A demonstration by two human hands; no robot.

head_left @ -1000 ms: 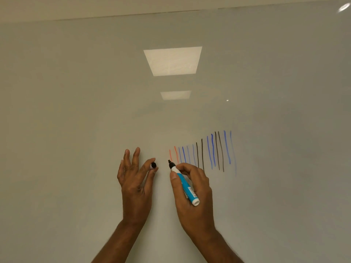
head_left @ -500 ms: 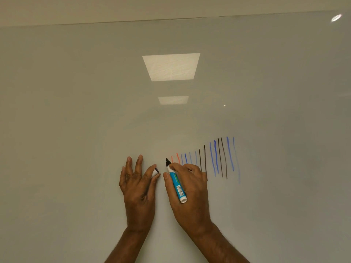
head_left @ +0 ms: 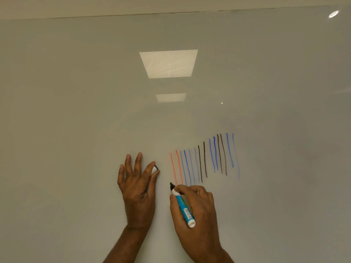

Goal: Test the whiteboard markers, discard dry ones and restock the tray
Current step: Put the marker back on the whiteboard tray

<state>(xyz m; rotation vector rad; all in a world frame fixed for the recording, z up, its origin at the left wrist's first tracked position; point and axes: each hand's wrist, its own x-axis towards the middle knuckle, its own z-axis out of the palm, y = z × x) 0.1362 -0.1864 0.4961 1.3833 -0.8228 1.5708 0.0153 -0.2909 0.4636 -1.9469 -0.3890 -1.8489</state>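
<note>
A glossy whiteboard [head_left: 76, 130] fills the head view. My right hand [head_left: 197, 211] grips an uncapped marker [head_left: 183, 207] with a blue-and-white barrel, its black tip pointing up-left at the board just left of the lowest end of the red strokes. My left hand [head_left: 137, 185] pinches the marker's cap [head_left: 154, 169] between thumb and index finger, its other fingers spread upward. Several test strokes [head_left: 205, 160] in red, blue and black run side by side to the upper right of the tip. No fresh stroke shows at the tip.
The top edge of the board [head_left: 171, 14] meets a plain wall above. Two ceiling-light reflections [head_left: 169, 63] glare in the board's middle. No tray or other markers are in view.
My right hand and the marker have moved down the board, away from the strokes' upper ends, uncovering the red and blue strokes. My left hand still pinches the cap beside it.
</note>
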